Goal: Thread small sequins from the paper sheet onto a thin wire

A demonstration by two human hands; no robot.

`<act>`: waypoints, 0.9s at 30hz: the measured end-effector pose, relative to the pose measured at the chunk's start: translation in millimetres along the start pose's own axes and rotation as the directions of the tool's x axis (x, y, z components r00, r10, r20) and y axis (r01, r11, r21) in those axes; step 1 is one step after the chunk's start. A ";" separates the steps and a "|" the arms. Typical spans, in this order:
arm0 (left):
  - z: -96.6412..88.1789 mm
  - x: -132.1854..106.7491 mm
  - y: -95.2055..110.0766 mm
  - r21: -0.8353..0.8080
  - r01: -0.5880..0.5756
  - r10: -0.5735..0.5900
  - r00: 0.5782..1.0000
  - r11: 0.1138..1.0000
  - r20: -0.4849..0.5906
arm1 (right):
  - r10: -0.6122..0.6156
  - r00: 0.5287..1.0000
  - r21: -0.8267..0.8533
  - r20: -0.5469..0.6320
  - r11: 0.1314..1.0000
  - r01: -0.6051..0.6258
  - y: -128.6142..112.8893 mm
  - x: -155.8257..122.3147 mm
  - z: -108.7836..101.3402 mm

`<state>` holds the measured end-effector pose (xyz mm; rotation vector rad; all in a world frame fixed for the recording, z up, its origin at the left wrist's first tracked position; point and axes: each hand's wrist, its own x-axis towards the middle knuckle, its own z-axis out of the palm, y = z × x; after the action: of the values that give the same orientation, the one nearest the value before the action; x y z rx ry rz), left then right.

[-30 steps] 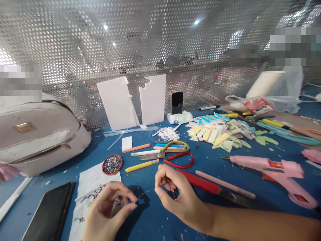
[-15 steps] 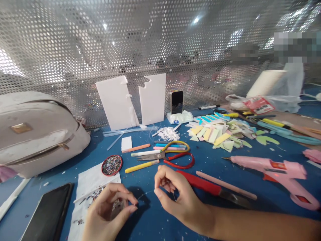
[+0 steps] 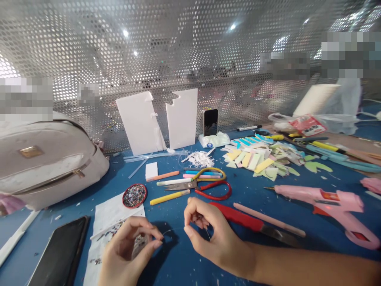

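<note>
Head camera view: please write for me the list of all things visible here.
Perforated metal screen: 1, grey, back
Smooth tabletop: 1, blue, underneath
Zipped bag: 1, cream, left
Notched boards: 2, white, before screen
Upright phone: 1, black, on white packet
Flat phone: 1, black, front left
Loose scraps: 2 piles, white and multicoloured, centre to right
Metal scissors: 1, yellow and red handles, centre
Slim pens: several, mixed, near scissors
Round dish with beads: 1, red, on white sheet
Long tool: 1, red handle, centre right
Glue gun: 1, pink, right
Cylindrical roll: 1, white, back right
Assorted clutter: uncounted, mixed, far right
Thin thread: 1, clear, front centre
Left hand: 1, bare, front centre
Right hand: 1, bare, front centre
</note>
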<state>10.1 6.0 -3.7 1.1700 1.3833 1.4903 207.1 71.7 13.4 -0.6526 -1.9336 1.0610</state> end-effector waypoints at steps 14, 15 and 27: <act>0.6 -2.5 3.2 0.062 -0.075 0.076 0.997 0.995 -0.029 | -0.078 0.996 -0.100 0.035 0.992 0.081 1.8 -3.7 2.1; 0.8 -3.0 4.1 0.074 -0.082 0.084 0.996 0.994 -0.025 | -0.074 0.997 -0.102 0.037 0.992 0.077 1.6 -3.7 2.1; -2.7 -4.5 3.6 0.295 -0.196 0.140 0.970 0.935 0.200 | -0.103 0.981 -0.119 0.162 0.985 0.123 -3.0 0.3 3.3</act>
<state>8.9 0.6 -0.6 1.6158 1.4609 1.2724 204.0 68.9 15.1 -0.5357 -2.1614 0.9452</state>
